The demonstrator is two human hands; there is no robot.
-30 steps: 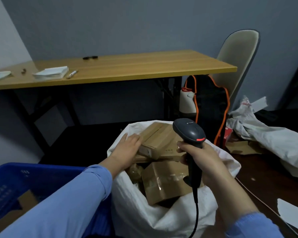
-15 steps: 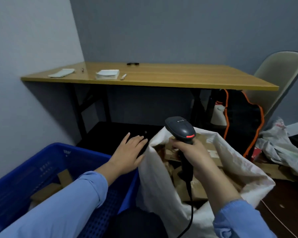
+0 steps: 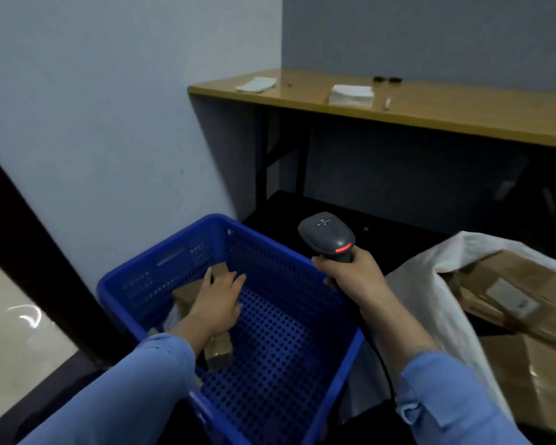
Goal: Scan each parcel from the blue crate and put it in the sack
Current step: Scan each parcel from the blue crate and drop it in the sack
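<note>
**Q:** Where are the hands?

**A:** The left hand (image 3: 217, 303) reaches into the blue crate (image 3: 161, 261), fingers spread and laid flat over a brown cardboard parcel (image 3: 187, 292) by the crate's left wall; the right hand (image 3: 350, 274) is wrapped round the handle of a dark grey scanner (image 3: 326, 234), held above the crate's right rim.

**Q:** And the sack?

**A:** The white sack (image 3: 430, 284) stands open just right of the crate; taped cardboard boxes (image 3: 511, 284) show inside it; a wooden table (image 3: 430, 107) stands behind.
</note>
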